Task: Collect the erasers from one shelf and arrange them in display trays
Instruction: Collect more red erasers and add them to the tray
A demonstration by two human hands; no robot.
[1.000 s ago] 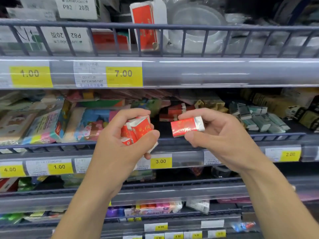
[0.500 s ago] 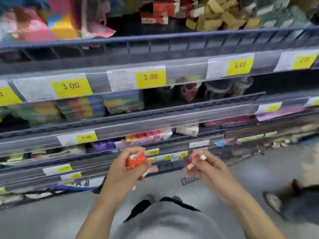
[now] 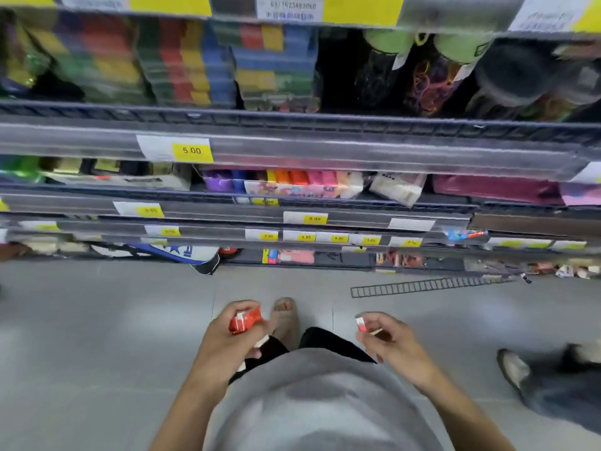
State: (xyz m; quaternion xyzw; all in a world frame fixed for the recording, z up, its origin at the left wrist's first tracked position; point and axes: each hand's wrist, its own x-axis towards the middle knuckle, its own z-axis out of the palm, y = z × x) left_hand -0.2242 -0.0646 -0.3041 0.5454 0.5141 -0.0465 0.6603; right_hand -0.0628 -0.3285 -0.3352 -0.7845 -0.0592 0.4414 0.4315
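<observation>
erasers (image 3: 244,321) in red-and-white wrappers, several bunched together, gripped in the left hand (image 3: 227,346) with fingers curled round the bundle and thumb across the top, probably held as a stack so the other hand stays free for picking. white edges of more wrappers peeking out below the palm, exact count impossible to tell. held low over the grey floor (image 3: 97,320), in front of a grey shirt (image 3: 309,402), with a sandalled foot (image 3: 286,320) showing between the two hands.

further right, one single eraser (image 3: 361,323) pinched between thumb and fingertips of the right hand (image 3: 390,343), kept apart from the bundle rather than merged with it, likely ready to be set down on its own. hands well apart, not touching each other.

above, shelves (image 3: 292,151) with yellow price tags (image 3: 192,150), blurred packs of coloured stock behind the rails. a loose black rail piece (image 3: 422,286) lying on the floor near the shelf base, right of centre. far right, another person's shoe (image 3: 514,366) and dark trouser leg, close enough to get in the way of a step sideways.

no display tray visible anywhere, so collecting looks done for this handful and arranging not yet begun; next need seems to be finding the tray, probably low down given the downward gaze.
</observation>
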